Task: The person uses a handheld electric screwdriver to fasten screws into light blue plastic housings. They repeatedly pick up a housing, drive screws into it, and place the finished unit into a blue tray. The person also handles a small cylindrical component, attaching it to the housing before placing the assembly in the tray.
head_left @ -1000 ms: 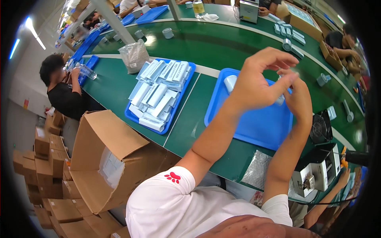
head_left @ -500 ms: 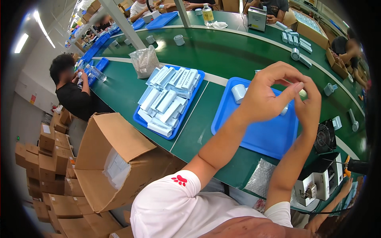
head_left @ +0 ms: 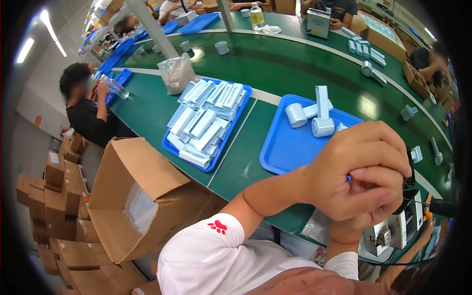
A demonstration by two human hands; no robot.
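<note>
Clasping together at about 4 o'clock, left hand wraps over right hand, both clenched; anything between them is hidden, cannot tell what they grip. White short sleeve with red paw print at 6 o'clock. Just beyond the hands, at 3 o'clock, shallow blue plastic tray on the green desk, holding white cylindrical plastic parts with flat handles at its far side, one upright. At centre, second blue plastic tray piled with white and pale-blue flat sachets. Open brown cardboard box at 8 o'clock, below the desk edge, stacked brown cartons further left. Clear crumpled plastic bag at 11 o'clock past the sachet tray. A person in a black shirt at 9 o'clock, holding a clear bottle. More people at 12 o'clock, far side.
</note>
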